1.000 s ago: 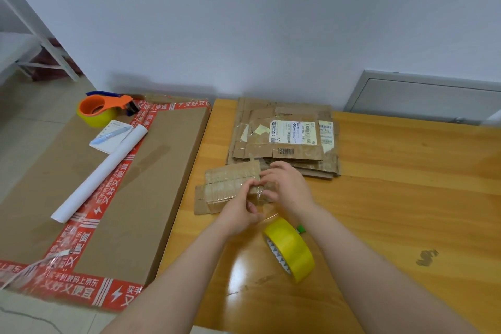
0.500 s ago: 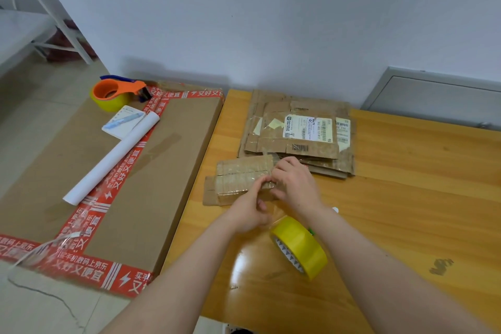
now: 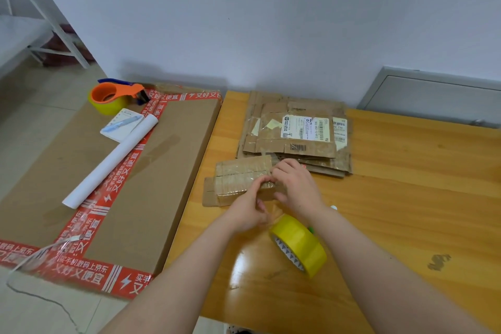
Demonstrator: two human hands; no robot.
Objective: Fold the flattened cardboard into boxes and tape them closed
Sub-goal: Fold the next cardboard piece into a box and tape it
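Left hand (image 3: 248, 214): fingers pinched on small box (image 3: 238, 180) | Right hand (image 3: 296, 184): fingers curled over box end | Tape roll (image 3: 298, 245): upright on table (image 3: 406, 211)

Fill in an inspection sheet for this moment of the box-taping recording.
Surface: wooden table, dark smudge at right.
Job's things: small taped box; flattened cardboard stack behind it; yellow tape roll on edge.
Clutter: large carton bearing tape dispenser, notepad with pen, white tube.
Grippers: left hand and right hand pinch at the box's end.
Cables: thin cord on floor.
Surroundings: white wall, metal frame.
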